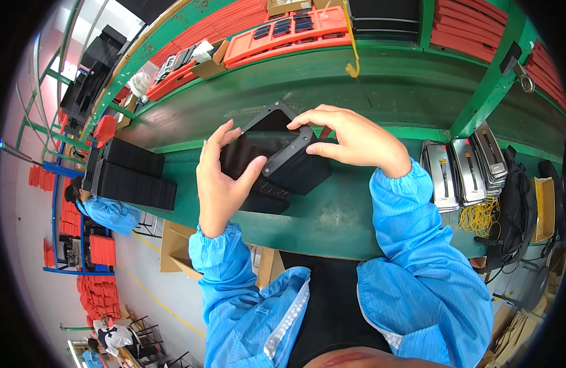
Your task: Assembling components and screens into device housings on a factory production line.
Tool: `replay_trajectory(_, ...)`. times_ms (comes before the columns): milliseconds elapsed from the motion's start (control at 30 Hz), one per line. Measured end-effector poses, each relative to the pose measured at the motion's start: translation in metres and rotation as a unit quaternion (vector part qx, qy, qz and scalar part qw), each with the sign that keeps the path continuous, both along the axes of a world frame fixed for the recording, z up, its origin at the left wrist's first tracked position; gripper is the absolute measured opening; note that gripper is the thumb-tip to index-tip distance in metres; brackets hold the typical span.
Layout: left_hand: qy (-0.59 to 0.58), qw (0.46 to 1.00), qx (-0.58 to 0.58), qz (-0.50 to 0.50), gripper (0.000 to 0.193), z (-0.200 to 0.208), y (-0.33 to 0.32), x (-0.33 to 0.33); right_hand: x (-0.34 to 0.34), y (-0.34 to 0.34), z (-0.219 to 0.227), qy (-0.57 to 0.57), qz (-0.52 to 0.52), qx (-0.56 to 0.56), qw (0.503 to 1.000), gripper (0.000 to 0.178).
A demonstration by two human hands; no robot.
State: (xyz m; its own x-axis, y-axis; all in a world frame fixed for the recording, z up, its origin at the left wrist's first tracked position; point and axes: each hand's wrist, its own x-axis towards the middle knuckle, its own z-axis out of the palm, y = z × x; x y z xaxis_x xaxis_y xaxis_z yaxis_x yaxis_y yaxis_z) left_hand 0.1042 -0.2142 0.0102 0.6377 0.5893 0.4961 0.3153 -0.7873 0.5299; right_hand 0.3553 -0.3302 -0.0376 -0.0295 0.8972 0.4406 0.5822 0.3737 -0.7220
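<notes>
Holding a black box-shaped casing (pixel 281 153) above the green tabletop (pixel 332 214), left hand (pixel 218 178) clamps its near side (steadying it). Right hand (pixel 350 140) pinches the top corner, tilting the opening into view.

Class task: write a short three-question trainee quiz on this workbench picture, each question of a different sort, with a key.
1. True or false: both hands hold the black box-shaped part.
2. Which hand rests its fingers on the part's top edge? A) left hand B) right hand
3. Fill in: the loose rubber bands at the person's right are ____ in colour.

Key: 1 true; 2 B; 3 yellow.
</notes>
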Motion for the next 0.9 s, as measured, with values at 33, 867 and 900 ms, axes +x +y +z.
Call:
replay_trajectory(33,-0.013,1.0,0.01,-0.01,0.071,-0.001,0.001,0.0,0.0,0.0,0.0,0.0,-0.003,0.006,1.0,0.05)
replay_trajectory(867,-0.287,0.928,-0.22,-0.088,0.068,-0.103,0.032,-0.045,0.008,-0.004,0.007,-0.016,-0.001,0.04,0.999,0.039)
replay_trajectory(900,-0.312,0.917,-0.238,-0.072,0.07,-0.103,0.027,-0.038,0.016,-0.008,0.008,0.036,-0.082,0.028,0.996,0.036)
